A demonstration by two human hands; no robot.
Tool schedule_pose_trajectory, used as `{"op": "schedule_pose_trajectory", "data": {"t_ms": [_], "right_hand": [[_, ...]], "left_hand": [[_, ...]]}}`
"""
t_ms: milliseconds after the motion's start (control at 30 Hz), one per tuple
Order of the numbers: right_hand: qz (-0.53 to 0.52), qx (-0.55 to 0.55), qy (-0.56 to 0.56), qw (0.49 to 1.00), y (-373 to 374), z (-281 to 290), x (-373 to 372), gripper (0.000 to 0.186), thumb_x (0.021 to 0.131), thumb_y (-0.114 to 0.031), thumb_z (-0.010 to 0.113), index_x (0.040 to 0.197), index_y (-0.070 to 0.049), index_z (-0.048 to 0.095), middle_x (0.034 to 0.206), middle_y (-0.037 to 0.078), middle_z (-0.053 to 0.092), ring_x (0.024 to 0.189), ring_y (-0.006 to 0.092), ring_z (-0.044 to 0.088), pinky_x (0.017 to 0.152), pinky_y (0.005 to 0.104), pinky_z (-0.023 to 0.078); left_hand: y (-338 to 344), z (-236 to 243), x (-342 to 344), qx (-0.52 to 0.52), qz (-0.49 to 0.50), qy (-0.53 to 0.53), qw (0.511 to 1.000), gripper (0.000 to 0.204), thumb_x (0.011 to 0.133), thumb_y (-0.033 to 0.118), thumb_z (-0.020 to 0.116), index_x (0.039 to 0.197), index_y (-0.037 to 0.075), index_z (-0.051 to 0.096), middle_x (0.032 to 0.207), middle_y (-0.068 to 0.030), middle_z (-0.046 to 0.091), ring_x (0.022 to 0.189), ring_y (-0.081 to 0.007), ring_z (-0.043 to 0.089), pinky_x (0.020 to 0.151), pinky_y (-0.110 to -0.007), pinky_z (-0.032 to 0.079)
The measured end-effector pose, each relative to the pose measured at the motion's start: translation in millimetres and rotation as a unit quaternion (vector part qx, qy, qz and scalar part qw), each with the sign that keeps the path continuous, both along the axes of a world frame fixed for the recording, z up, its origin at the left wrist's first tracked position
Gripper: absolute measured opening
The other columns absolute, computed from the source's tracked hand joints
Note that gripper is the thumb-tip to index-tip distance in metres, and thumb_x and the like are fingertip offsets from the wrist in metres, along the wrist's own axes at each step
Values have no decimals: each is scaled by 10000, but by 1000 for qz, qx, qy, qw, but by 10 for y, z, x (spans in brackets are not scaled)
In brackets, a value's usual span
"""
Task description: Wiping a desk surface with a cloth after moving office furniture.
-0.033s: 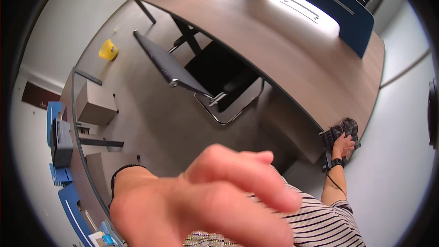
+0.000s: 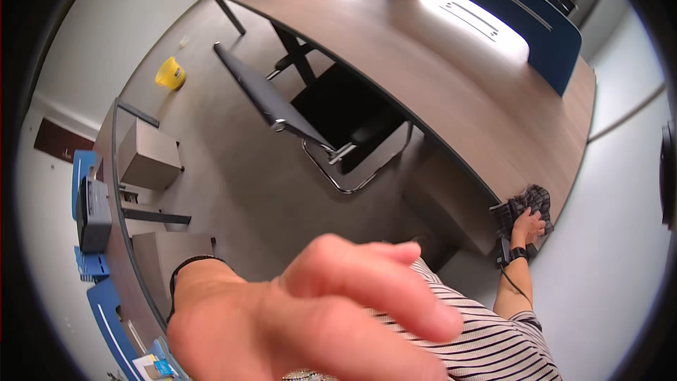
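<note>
My right hand (image 2: 528, 227) rests on a dark checked cloth (image 2: 509, 218) at the near right corner of the wooden desk (image 2: 451, 120). Its fingers bend over the bunched fabric and press it against the desktop. A black band circles that wrist. Close to the camera, my left hand (image 2: 303, 310) hangs in the air with its fingers apart, holding nothing; its lower part is cut off by the frame's bottom edge.
A black chair (image 2: 331, 109) with a chrome frame stands at the desk's near side. A blue divider (image 2: 486, 3) rises from the desktop. Floor-standing are a yellow bin (image 2: 170, 75) and drawer cabinets (image 2: 149, 156). At left, a printer (image 2: 95, 215) sits on another desk.
The view has shifted slightly, so the desk and chair appear a little further right and lower. My right hand stays on the cloth; my left hand remains raised.
</note>
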State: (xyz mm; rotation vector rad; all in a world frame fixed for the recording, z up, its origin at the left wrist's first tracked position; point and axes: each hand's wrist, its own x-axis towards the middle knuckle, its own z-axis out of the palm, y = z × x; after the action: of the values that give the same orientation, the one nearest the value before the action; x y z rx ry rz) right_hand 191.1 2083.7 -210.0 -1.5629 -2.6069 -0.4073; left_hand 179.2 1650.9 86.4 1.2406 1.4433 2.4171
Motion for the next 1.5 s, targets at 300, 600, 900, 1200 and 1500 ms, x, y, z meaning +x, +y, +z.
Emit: {"op": "schedule_pose_trajectory", "data": {"t_ms": [300,600,900,1200,1500], "right_hand": [[180,-354,252,883,-435,-99,-727,468,784,-358,432,1055,24,444,1005,202,484,942,300,470,794,384,383],[214,-752,383,492,-1918,1084,-2262,372,843,-321,364,997,-1,473,945,102,550,820,218,552,743,338,448],[300,-748,404,432,-4024,2107,-3216,438,865,-315,243,1111,24,369,1045,173,484,942,294,493,832,419,390],[321,-821,266,390,-5997,1892,-4154,396,866,-313,258,1111,-32,393,1019,134,511,915,258,518,800,403,418],[337,-804,243,426,-6811,1423,-5137,389,826,-346,392,1061,-42,451,964,134,545,846,244,552,757,385,443]], "left_hand": [[-972,553,746,-35,86,41,995,203,604,67,568,702,242,600,888,-116,524,950,-272,387,919,-448,227],[-1587,233,947,38,236,82,967,229,598,4,552,639,229,576,855,-104,536,874,-263,427,878,-404,277],[-2607,-81,612,-58,319,98,941,216,727,24,475,712,217,572,857,-101,530,839,-238,448,850,-388,310],[-3818,-50,63,-90,339,123,928,233,643,-28,461,649,194,532,808,-97,542,827,-254,455,848,-400,314],[-4836,-600,-1280,29,337,166,926,171,694,24,479,697,185,535,807,-90,542,802,-246,466,820,-414,342]]}}
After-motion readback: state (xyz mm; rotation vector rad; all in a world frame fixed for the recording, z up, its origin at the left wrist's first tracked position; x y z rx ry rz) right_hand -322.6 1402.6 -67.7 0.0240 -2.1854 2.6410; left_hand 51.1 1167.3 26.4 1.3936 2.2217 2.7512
